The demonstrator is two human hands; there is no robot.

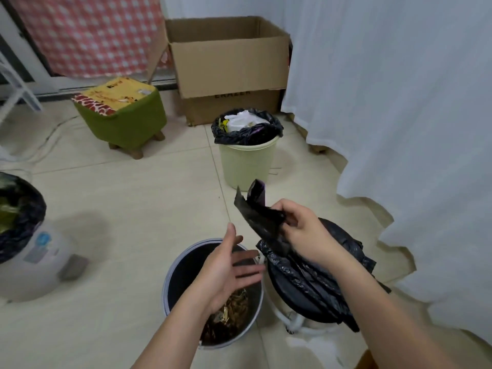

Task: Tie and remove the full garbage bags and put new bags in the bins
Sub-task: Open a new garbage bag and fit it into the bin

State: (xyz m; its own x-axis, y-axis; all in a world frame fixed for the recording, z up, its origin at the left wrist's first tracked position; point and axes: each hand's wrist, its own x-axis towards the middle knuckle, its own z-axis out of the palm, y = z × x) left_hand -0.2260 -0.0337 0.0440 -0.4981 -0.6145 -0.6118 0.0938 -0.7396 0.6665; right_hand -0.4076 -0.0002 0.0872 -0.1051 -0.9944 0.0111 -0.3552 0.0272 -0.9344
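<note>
My right hand pinches a folded new bag above the dark bin; left hand is spread, empty. Thin, limp, slippery film: I'd grip its edge.

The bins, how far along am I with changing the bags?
Early. Nothing looks finished: no tied bag is in view. In hand: your right hand grips a fresh black bag from the pile, while the left hand is open over the grey bin, which holds loose trash and no visible liner. Left: the green bin and white bin have full, untied bags.
</note>
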